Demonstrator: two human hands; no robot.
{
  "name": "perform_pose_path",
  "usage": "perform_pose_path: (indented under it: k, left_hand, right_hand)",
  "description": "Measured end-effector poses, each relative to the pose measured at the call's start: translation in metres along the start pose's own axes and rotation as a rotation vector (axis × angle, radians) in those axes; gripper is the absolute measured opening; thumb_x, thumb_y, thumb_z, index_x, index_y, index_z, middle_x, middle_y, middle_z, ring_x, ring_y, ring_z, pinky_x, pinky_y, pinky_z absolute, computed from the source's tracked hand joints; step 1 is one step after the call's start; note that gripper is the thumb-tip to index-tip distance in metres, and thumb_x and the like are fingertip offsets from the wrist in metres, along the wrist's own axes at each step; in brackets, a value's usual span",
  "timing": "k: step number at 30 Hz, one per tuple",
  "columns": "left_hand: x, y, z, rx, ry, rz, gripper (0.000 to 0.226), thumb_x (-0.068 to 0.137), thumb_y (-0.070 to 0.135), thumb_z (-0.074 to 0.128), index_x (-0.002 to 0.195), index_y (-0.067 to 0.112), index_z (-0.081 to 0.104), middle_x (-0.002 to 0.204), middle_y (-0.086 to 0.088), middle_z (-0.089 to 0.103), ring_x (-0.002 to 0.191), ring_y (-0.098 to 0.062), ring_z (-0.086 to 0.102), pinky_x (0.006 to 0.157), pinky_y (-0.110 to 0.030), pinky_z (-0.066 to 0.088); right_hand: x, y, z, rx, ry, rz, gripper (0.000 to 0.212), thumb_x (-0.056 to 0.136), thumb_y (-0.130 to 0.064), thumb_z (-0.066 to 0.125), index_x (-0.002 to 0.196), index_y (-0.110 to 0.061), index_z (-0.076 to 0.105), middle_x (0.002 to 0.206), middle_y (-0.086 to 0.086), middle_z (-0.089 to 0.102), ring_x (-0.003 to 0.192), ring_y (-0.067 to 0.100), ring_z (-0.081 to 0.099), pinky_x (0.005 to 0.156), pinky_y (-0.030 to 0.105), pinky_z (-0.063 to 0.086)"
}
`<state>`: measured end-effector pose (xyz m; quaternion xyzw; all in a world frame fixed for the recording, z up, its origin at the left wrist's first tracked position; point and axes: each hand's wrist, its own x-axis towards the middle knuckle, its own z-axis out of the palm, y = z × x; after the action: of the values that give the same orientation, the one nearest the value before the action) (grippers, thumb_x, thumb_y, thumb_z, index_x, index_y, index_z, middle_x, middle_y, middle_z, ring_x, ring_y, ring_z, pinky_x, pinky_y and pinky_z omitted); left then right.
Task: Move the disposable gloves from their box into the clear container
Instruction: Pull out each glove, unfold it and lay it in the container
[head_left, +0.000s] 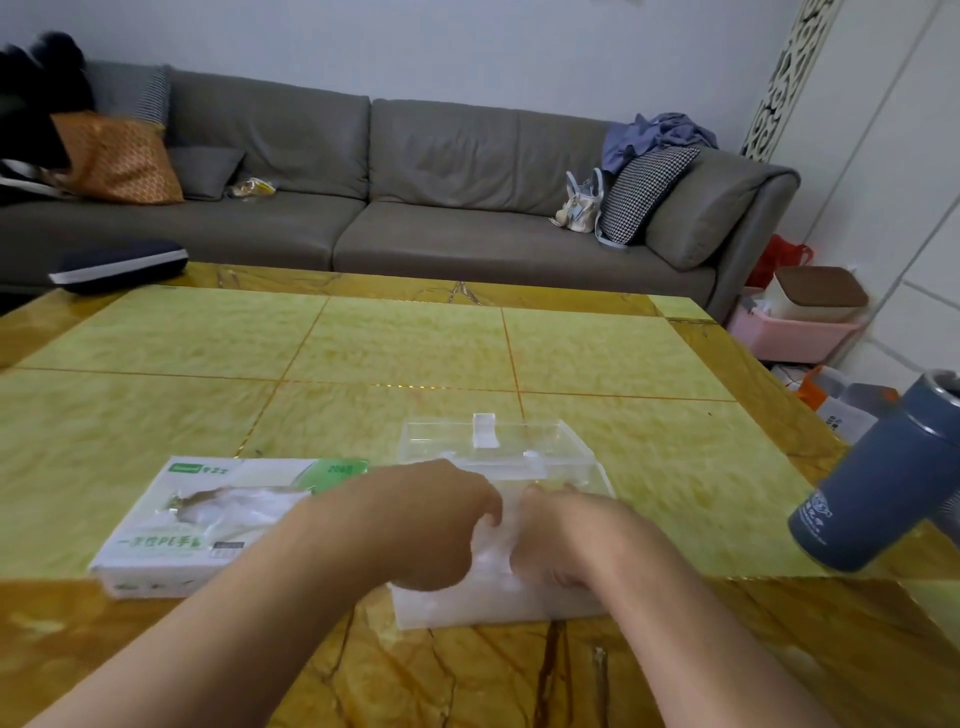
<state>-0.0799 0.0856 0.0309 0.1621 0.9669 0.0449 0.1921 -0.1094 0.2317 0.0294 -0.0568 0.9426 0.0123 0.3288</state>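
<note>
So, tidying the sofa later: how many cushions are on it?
4: orange cushion and grey cushion at the left, striped cushion behind them, houndstooth cushion at the right. Clothes may hide more.

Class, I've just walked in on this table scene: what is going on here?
A person is working at a yellow-green stone table. Both hands, the left hand and the right hand, have curled fingers gripping a whitish stack of disposable gloves lying at the table's near edge. The open glove box sits to the left, with some plastic still showing through its opening. The clear container stands just behind the hands. A blue-grey tumbler stands to the right.
</note>
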Motion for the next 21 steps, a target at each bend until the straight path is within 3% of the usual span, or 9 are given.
perform_pose_path:
  k: [2, 3, 5, 7, 10, 13, 16, 19, 21]
  left_hand:
    - [-0.008, 0.002, 0.01, -0.022, 0.105, 0.0, 0.046, 0.098, 0.011, 0.045, 0.129, 0.04, 0.06, 0.12, 0.011, 0.066, 0.107, -0.016, 0.065, 0.087, -0.038, 0.058]
    - [-0.011, 0.002, 0.016, -0.021, 0.121, -0.006, 0.034, 0.101, 0.015, 0.044, 0.118, 0.034, 0.065, 0.11, 0.008, 0.067, 0.101, -0.018, 0.066, 0.082, -0.038, 0.058]
    - [-0.017, 0.006, 0.022, -0.025, 0.122, 0.009, 0.033, 0.109, 0.03, 0.036, 0.085, 0.022, 0.058, 0.087, 0.0, 0.064, 0.087, -0.023, 0.064, 0.068, -0.037, 0.051]
    - [-0.023, 0.008, 0.02, -0.005, 0.109, 0.056, 0.047, 0.113, 0.038, 0.026, 0.068, 0.024, 0.031, 0.076, -0.008, 0.057, 0.079, -0.031, 0.061, 0.066, -0.041, 0.048]
    - [-0.034, 0.001, 0.015, 0.02, 0.107, 0.13, 0.049, 0.114, 0.038, 0.023, 0.066, 0.032, 0.019, 0.07, -0.01, 0.053, 0.081, -0.037, 0.058, 0.074, -0.045, 0.045]
    - [-0.038, -0.006, 0.022, -0.075, 0.18, 0.148, 0.055, 0.112, 0.046, 0.025, 0.071, 0.016, 0.046, 0.068, -0.005, 0.052, 0.081, -0.031, 0.055, 0.071, -0.038, 0.033]
    - [-0.047, -0.023, 0.02, -0.276, 0.436, 0.149, 0.031, 0.106, 0.039, 0.046, 0.092, 0.021, 0.067, 0.084, 0.006, 0.069, 0.084, -0.017, 0.064, 0.07, -0.037, 0.052]
    - [-0.062, -0.06, 0.01, -0.403, 0.648, -0.013, 0.01, 0.098, 0.028, 0.06, 0.096, 0.029, 0.07, 0.088, 0.014, 0.072, 0.084, -0.004, 0.066, 0.074, -0.034, 0.059]
    - [-0.077, -0.092, 0.007, -0.375, 0.658, -0.173, 0.009, 0.097, 0.024, 0.065, 0.093, 0.031, 0.071, 0.086, 0.016, 0.071, 0.08, 0.001, 0.065, 0.076, -0.029, 0.06]
  right_hand:
    - [0.0, -0.003, 0.001, -0.051, 0.055, -0.001, 0.055, 0.091, -0.008, 0.048, 0.145, -0.016, 0.055, 0.115, 0.008, 0.062, 0.093, 0.024, 0.062, 0.074, 0.035, 0.048]
    - [0.0, -0.004, 0.002, -0.065, 0.118, 0.0, 0.039, 0.09, -0.008, 0.049, 0.124, -0.017, 0.066, 0.097, 0.004, 0.061, 0.085, 0.023, 0.062, 0.07, 0.034, 0.048]
    - [-0.003, -0.003, 0.005, -0.061, 0.281, -0.005, 0.011, 0.089, -0.011, 0.053, 0.092, -0.017, 0.061, 0.084, 0.001, 0.056, 0.074, 0.02, 0.059, 0.063, 0.032, 0.046]
    - [-0.01, 0.0, 0.006, -0.034, 0.407, -0.019, 0.004, 0.089, -0.018, 0.06, 0.089, -0.019, 0.056, 0.086, -0.001, 0.056, 0.071, 0.019, 0.057, 0.06, 0.031, 0.044]
    - [-0.013, -0.005, 0.007, 0.02, 0.527, -0.036, 0.006, 0.087, -0.022, 0.059, 0.091, -0.024, 0.062, 0.089, -0.002, 0.06, 0.078, 0.022, 0.062, 0.066, 0.032, 0.05]
    - [-0.015, -0.011, 0.008, 0.046, 0.608, -0.017, 0.012, 0.083, -0.019, 0.054, 0.083, -0.023, 0.065, 0.082, -0.002, 0.063, 0.073, 0.023, 0.063, 0.065, 0.031, 0.053]
    - [-0.017, -0.014, 0.008, 0.057, 0.731, -0.028, 0.018, 0.082, -0.012, 0.05, 0.071, -0.018, 0.062, 0.066, 0.0, 0.062, 0.06, 0.024, 0.06, 0.054, 0.031, 0.049]
    - [-0.026, -0.025, 0.01, 0.033, 0.872, -0.05, 0.017, 0.088, -0.015, 0.049, 0.077, -0.02, 0.061, 0.069, -0.004, 0.059, 0.064, 0.026, 0.056, 0.054, 0.032, 0.038]
    - [-0.034, -0.037, 0.014, -0.005, 0.973, -0.131, 0.009, 0.087, -0.015, 0.057, 0.085, -0.023, 0.061, 0.078, -0.006, 0.06, 0.071, 0.026, 0.055, 0.058, 0.033, 0.037]
